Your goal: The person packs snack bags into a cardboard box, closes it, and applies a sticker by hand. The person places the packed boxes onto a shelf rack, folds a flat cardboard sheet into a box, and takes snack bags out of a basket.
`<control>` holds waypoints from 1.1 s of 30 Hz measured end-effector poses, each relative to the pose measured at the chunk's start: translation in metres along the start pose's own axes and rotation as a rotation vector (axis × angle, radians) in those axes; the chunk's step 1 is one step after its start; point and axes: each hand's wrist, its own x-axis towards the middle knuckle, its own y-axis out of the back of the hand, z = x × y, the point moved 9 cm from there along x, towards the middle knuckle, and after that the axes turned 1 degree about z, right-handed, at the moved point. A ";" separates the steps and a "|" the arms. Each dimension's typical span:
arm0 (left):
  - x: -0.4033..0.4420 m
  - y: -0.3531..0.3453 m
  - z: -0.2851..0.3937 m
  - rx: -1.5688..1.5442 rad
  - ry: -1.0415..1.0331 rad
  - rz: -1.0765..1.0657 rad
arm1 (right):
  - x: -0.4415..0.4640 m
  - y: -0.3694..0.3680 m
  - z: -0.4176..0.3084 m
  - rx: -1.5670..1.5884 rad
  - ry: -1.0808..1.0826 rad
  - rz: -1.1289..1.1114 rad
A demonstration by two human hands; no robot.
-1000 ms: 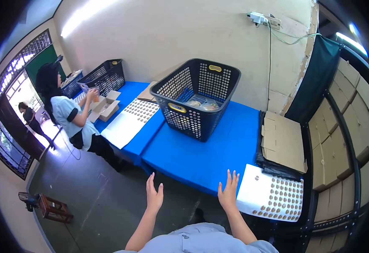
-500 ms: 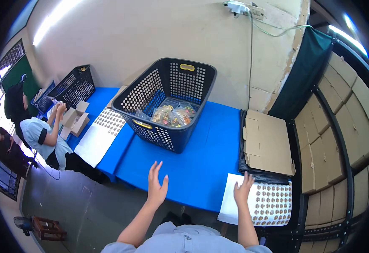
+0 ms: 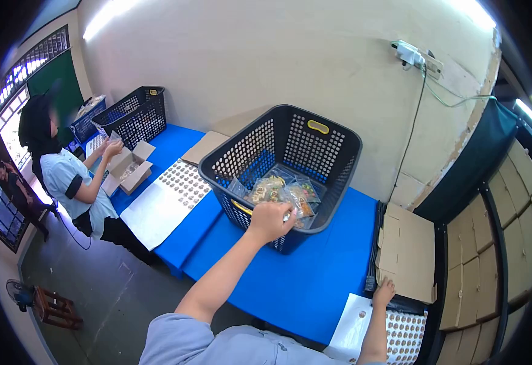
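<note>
A large dark plastic crate (image 3: 333, 210) with perforated sides stands on the blue-covered table, and clear plastic packets (image 3: 272, 188) with colourful contents lie in its bottom. My left hand (image 3: 270, 221) is at the near rim of the crate, its fingers curled inward beside the packets. What it grips, if anything, is hard to make out. My right hand (image 3: 384, 293) rests with fingers extended at the near edge of the flattened cardboard (image 3: 407, 252). Under my right forearm lies a white sheet of round stickers (image 3: 404, 334).
On the left, a co-worker (image 3: 65, 182) handles a small clear packet above an open carton (image 3: 133, 173). Another sticker sheet (image 3: 153, 213) lies between us. More crates stand at the back left. Shelves of cardboard boxes (image 3: 469, 280) line the right side.
My left hand has moved forward and up to the crate's rim, and its fingers have curled. My right hand has moved onto the cardboard's near edge. The view has shifted left.
</note>
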 end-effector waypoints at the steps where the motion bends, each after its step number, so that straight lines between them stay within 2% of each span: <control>1: 0.001 -0.004 -0.005 0.004 0.008 -0.002 | 0.003 -0.003 -0.001 -0.027 0.058 0.036; 2: 0.001 0.000 -0.004 -0.011 -0.031 0.084 | 0.007 0.002 -0.002 -0.005 0.115 0.078; 3: 0.000 0.004 -0.005 -0.021 -0.067 0.174 | 0.007 0.015 -0.006 -0.021 0.186 0.228; 5: 0.006 0.007 -0.013 -0.030 -0.022 0.183 | 0.013 0.011 0.003 -0.031 0.179 0.100; 7: 0.016 0.005 -0.024 -0.030 0.020 0.149 | 0.012 0.019 0.007 0.035 0.226 0.093; 9: 0.017 0.008 -0.024 -0.037 0.050 0.158 | 0.017 0.017 0.007 0.036 0.293 -0.016; 12: 0.013 0.016 -0.017 -0.074 -0.039 0.280 | 0.019 0.028 0.004 0.086 0.323 -0.099; 14: 0.012 0.014 -0.016 -0.078 -0.033 0.276 | 0.023 0.017 0.009 0.083 0.272 -0.288; 18: 0.012 0.013 -0.017 -0.102 -0.047 0.284 | 0.038 0.023 0.004 0.140 0.290 -0.272; 23: 0.011 0.017 -0.014 -0.145 -0.032 0.276 | 0.062 0.068 0.022 0.413 0.245 0.009; 24: 0.010 0.019 -0.011 -0.137 -0.064 0.315 | 0.059 0.078 0.021 0.415 0.243 0.004; 28: 0.008 0.007 -0.012 -0.098 -0.039 0.223 | 0.050 0.174 -0.003 0.488 0.200 0.412; 30: 0.007 0.011 -0.006 -0.185 -0.010 0.214 | 0.040 0.215 0.002 0.506 0.167 0.624; 31: 0.006 0.012 0.002 -0.196 -0.022 0.210 | 0.043 0.222 0.014 0.521 0.161 0.625; 33: -0.010 0.023 0.024 -0.277 -0.119 0.392 | 0.014 0.279 0.009 0.515 0.117 0.818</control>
